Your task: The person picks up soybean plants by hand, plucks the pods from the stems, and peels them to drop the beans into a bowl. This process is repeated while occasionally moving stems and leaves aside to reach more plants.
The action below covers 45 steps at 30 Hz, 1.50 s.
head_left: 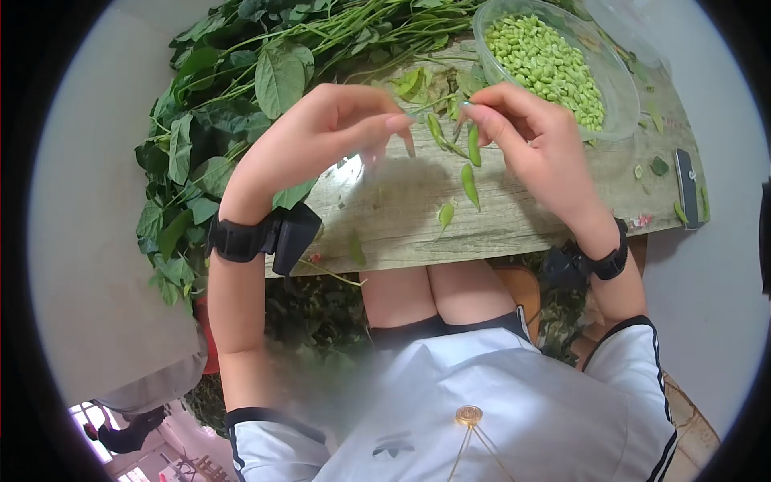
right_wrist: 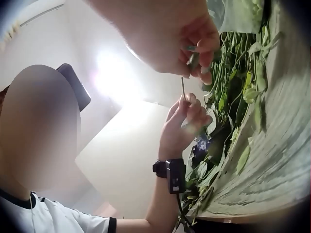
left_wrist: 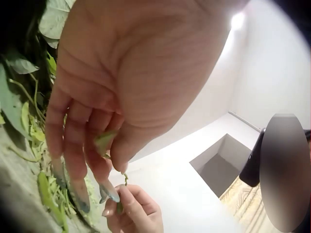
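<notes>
The left hand pinches one end of a thin green stem between thumb and fingers; a small leaf shows at its thumb in the left wrist view. Facing it, the right hand has thumb and forefinger pinched at the stem's other end, with green pods beside the fingertips. The right wrist view shows the stem spanning both hands, and a green pod within the right fingers. Below the hands, a pod and a smaller one lie on the table.
A clear plastic bowl of shelled green beans stands at the back right of the wooden table. Leafy stalks cover its back and left side. A phone lies at the right edge, with scattered plant scraps nearby.
</notes>
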Each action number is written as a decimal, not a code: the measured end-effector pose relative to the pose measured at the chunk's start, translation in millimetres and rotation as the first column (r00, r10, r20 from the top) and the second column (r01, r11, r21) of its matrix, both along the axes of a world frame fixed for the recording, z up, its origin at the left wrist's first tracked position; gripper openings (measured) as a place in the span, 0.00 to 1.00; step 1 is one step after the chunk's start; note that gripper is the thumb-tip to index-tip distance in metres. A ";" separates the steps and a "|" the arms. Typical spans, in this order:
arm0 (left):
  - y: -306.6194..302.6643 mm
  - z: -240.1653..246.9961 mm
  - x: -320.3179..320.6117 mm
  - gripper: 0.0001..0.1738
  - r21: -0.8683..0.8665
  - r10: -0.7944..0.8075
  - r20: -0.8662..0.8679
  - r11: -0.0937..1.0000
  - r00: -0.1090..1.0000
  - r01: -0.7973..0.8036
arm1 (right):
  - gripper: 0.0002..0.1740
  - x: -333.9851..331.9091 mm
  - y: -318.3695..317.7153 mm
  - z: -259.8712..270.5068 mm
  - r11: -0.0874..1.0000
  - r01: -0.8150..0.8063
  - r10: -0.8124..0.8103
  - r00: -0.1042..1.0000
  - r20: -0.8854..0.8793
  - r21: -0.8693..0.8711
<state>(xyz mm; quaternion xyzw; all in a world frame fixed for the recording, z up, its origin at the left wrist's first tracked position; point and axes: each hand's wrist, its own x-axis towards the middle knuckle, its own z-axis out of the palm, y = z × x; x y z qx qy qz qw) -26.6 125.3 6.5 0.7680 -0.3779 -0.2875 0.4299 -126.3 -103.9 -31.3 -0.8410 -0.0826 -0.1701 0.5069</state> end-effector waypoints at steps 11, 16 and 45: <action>43.0 0.6 -23.4 0.15 0.135 0.181 0.071 0.973 0.981 -0.189 | 0.09 -30.4 -31.7 0.9 0.992 0.108 -0.106 0.994 0.032 -0.061; 36.1 -3.5 -42.3 0.19 -0.024 0.279 -0.210 0.957 0.937 -0.291 | 0.11 -42.5 -20.4 -1.6 0.991 0.001 0.031 0.970 -0.241 0.133; 116.5 49.1 -150.5 0.17 0.162 0.475 0.723 0.589 0.501 -0.792 | 0.12 -39.9 -35.9 -11.8 0.999 -0.018 0.022 0.992 -0.122 0.038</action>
